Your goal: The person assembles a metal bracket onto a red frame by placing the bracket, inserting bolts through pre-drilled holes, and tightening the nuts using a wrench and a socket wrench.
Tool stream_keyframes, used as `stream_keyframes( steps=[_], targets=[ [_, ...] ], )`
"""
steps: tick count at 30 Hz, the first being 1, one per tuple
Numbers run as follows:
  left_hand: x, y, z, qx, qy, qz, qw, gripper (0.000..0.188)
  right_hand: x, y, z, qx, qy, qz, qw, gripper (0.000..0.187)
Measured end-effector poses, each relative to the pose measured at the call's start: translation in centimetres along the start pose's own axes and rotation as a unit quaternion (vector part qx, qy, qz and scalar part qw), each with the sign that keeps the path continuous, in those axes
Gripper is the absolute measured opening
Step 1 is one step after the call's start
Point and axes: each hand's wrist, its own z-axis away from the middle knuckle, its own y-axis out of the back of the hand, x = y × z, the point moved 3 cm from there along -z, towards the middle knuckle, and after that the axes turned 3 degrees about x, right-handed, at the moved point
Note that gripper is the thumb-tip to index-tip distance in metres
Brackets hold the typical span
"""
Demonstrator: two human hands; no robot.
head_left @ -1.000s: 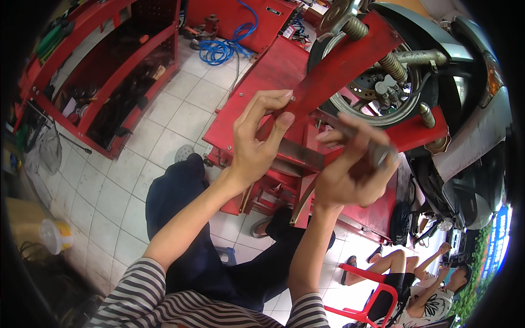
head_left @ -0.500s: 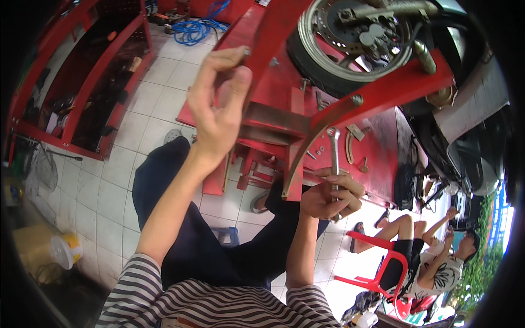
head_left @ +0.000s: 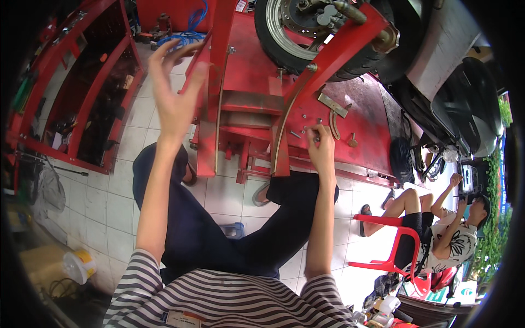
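My left hand is raised at the left of a red metal frame, its fingers curved and apart with nothing visible between them. A bolt sticks out of the frame's left post, and another bolt sits in its slanted right arm. Over the red platform, my right hand has its fingertips drawn together; a small dark spot shows there, too small to name. Beside it lie a loose bolt, small nuts, a curved metal piece and a flat bracket.
A motorbike wheel rests behind the frame, with a scooter body to the right. A red shelf unit stands at left, near a blue hose. At right a person sits by a red chair.
My left hand has moved left, off the frame's post, and opened. My right hand has moved up over the platform; the wrench it held no longer shows. The view has shifted.
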Motion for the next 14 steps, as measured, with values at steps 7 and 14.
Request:
stream_keyframes(
  steps=[7, 14],
  targets=[
    [0.7, 15.7, 10.2, 0.16, 0.221, -0.07, 0.96, 0.038, 3.9, 0.4, -0.8, -0.072, 0.069, 0.025, 0.995, 0.025],
    [-7.7, 31.0, 31.2, 0.089, 0.465, -0.232, 0.85, 0.029, -0.1, 0.6, 0.6, -0.021, 0.072, -0.052, 0.996, 0.024]
  ],
)
